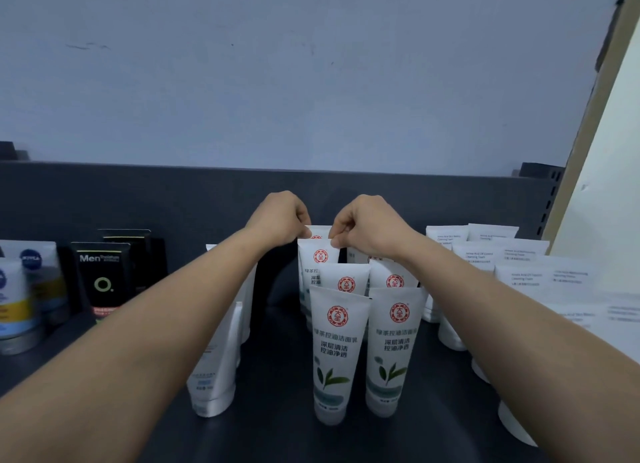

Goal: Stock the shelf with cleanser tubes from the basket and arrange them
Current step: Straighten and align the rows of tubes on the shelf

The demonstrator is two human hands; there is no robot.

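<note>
Two columns of white cleanser tubes (336, 351) with a red round logo and a green leaf stand cap-down in the middle of the dark shelf (277, 341), running from near its front edge toward its back panel. Both bare arms reach over them to the rear. The left hand (277, 220) has its fingers curled and pinches the crimped top of the back tubes (317, 254) of the left column at their left corner. The right hand (367, 227), also curled, pinches the same tops at their right corner. Which of the two rearmost tubes each hand grips cannot be told.

Just left of these columns stand plain white tubes (216, 365), partly hidden by the left forearm. Toward the shelf's left edge are black tubes (100, 275) marked "Men" and blue-and-yellow tubes (20, 289). Toward the right edge stand rows of white tubes with small print (519, 275). A pale wall (311, 81) rises behind the shelf.
</note>
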